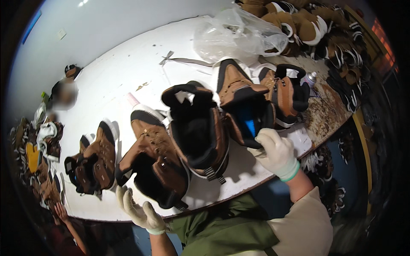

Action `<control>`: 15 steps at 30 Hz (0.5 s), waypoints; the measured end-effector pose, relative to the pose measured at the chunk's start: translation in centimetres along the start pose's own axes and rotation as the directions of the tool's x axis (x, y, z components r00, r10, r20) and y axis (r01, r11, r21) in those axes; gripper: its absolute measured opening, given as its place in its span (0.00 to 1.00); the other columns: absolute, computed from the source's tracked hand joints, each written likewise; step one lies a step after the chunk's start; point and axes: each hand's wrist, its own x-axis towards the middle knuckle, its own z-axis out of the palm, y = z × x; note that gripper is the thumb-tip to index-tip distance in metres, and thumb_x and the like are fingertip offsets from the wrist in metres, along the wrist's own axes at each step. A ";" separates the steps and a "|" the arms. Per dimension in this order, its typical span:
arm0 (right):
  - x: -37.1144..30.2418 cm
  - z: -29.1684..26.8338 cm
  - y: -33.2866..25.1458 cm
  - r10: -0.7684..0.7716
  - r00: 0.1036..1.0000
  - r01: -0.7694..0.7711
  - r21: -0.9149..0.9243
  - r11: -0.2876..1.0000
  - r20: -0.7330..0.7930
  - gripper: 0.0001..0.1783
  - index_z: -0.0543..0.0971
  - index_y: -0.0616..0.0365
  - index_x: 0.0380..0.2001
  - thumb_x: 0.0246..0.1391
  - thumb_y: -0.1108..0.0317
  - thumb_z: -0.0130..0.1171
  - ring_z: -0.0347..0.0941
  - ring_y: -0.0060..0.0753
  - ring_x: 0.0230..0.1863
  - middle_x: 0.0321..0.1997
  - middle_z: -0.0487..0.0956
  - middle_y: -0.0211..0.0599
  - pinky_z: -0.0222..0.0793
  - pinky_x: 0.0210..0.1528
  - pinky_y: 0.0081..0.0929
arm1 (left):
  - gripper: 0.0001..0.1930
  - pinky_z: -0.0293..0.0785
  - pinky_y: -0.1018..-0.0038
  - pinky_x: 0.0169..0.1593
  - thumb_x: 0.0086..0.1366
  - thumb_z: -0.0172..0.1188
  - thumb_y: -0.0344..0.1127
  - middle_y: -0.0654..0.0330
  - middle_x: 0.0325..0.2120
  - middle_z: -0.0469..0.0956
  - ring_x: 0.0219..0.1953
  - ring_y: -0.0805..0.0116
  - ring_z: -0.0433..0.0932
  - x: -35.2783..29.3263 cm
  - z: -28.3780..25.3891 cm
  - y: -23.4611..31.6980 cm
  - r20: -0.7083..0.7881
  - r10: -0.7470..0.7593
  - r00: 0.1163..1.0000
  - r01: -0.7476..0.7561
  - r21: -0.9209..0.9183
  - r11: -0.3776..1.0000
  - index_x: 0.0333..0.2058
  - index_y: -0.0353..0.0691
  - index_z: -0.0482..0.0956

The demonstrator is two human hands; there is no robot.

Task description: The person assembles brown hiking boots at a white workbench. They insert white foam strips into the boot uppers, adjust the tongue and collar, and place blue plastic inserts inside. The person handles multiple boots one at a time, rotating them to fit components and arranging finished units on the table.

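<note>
Brown-and-black lace-up boots stand along the white table. My right hand [275,154], in a white glove with a green cuff, has its fingers closed on the heel edge of a boot [237,87] with something blue inside. My left hand [140,211], gloved too, is held at the table's near edge, its fingers apart and holding nothing. Closest to it is a boot [150,141] with a wide-spread collar. Between the hands stands another boot [198,128], its black lining showing. A further boot [287,91] sits to the right of the gripped one.
A darker pair of boots [97,158] stands at the left of the white table [124,64]. A clear plastic bag [237,36] lies at the back, near heaped brown shoe parts [307,25]. A spray can [311,78] is at the right. Another person's hand [62,212] is at the lower left.
</note>
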 end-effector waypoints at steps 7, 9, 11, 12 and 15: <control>5.7 -4.2 -0.6 -0.179 0.842 0.244 -0.063 0.968 0.509 0.14 0.76 0.56 0.21 0.48 0.58 0.66 0.76 0.43 0.24 0.35 0.79 0.34 0.71 0.27 0.37 | 0.16 0.65 0.48 0.61 0.64 0.52 0.29 0.45 0.48 0.72 0.51 0.48 0.73 -0.1 -2.4 1.5 0.116 0.227 0.967 -0.241 0.122 0.963 0.50 0.34 0.72; 7.0 -4.3 0.2 -0.156 0.810 0.187 0.003 0.982 0.565 0.06 0.79 0.54 0.25 0.48 0.64 0.62 0.77 0.44 0.26 0.33 0.80 0.36 0.74 0.29 0.38 | 0.16 0.65 0.47 0.60 0.61 0.56 0.30 0.50 0.43 0.76 0.47 0.49 0.75 1.1 -2.7 2.4 0.186 0.289 0.939 -0.319 0.159 0.934 0.48 0.36 0.74; 7.9 -4.6 0.0 -0.076 0.775 0.216 -0.151 0.965 0.628 0.15 0.78 0.53 0.42 0.48 0.70 0.59 0.79 0.47 0.33 0.37 0.80 0.37 0.76 0.36 0.39 | 0.17 0.65 0.47 0.60 0.59 0.58 0.30 0.50 0.44 0.76 0.47 0.49 0.75 1.8 -2.8 2.4 0.251 0.313 0.916 -0.357 0.155 0.921 0.48 0.37 0.74; 7.9 -4.5 -0.6 -0.065 0.787 0.199 -0.152 0.968 0.614 0.16 0.76 0.54 0.43 0.48 0.68 0.58 0.79 0.48 0.35 0.39 0.79 0.39 0.76 0.38 0.42 | 0.19 0.64 0.47 0.61 0.57 0.60 0.31 0.50 0.45 0.76 0.48 0.48 0.75 2.3 -2.7 2.8 0.286 0.306 0.908 -0.354 0.133 0.926 0.48 0.38 0.74; 8.1 -4.1 -1.5 -0.018 0.784 0.157 -0.170 0.973 0.620 0.20 0.73 0.57 0.47 0.49 0.67 0.57 0.78 0.51 0.38 0.45 0.76 0.42 0.76 0.42 0.45 | 0.21 0.61 0.46 0.61 0.55 0.66 0.37 0.53 0.47 0.77 0.51 0.48 0.74 3.4 -2.7 3.6 0.484 0.285 0.827 -0.408 0.169 0.897 0.48 0.39 0.74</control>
